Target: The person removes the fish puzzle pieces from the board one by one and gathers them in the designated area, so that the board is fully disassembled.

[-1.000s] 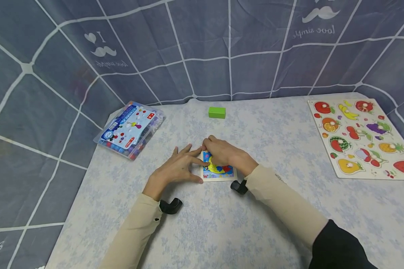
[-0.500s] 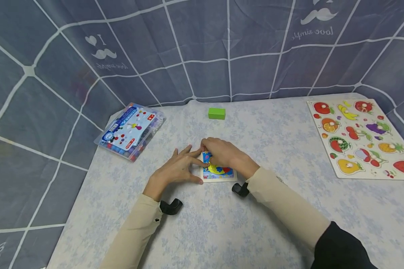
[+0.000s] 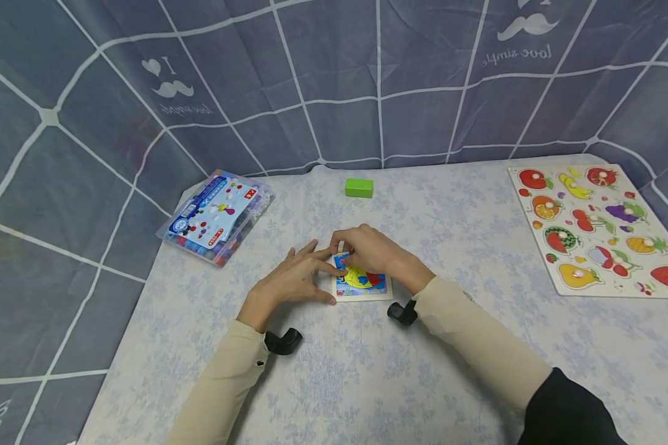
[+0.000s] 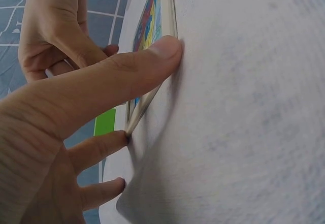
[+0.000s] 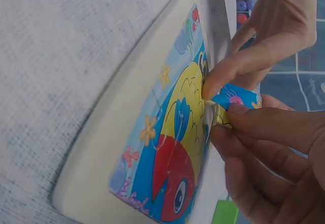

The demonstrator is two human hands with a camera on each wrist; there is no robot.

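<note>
A small fish jigsaw puzzle [image 3: 367, 285] in a pale frame lies flat on the table, its yellow and red fish clear in the right wrist view. My right hand [image 3: 377, 252] pinches a puzzle piece [image 5: 242, 96], blue with a pink jellyfish and a yellow part, between thumb and fingers. The piece is tilted up at the puzzle's far left corner. At the left side, my left hand [image 3: 292, 278] spreads its fingers; the thumb [image 4: 165, 49] rests against the frame's edge, and the index finger touches the picture beside the piece.
A green block [image 3: 359, 188] stands beyond the puzzle. To the left is a clear plastic case [image 3: 217, 216] of coloured beads. A fruit peg puzzle board [image 3: 607, 232] lies at the right. Grey checked cloth [image 3: 345, 74] hangs behind the table.
My right hand has risen a little and its wrist has shifted slightly right, uncovering more of the fish picture. The left hand has stayed in place.
</note>
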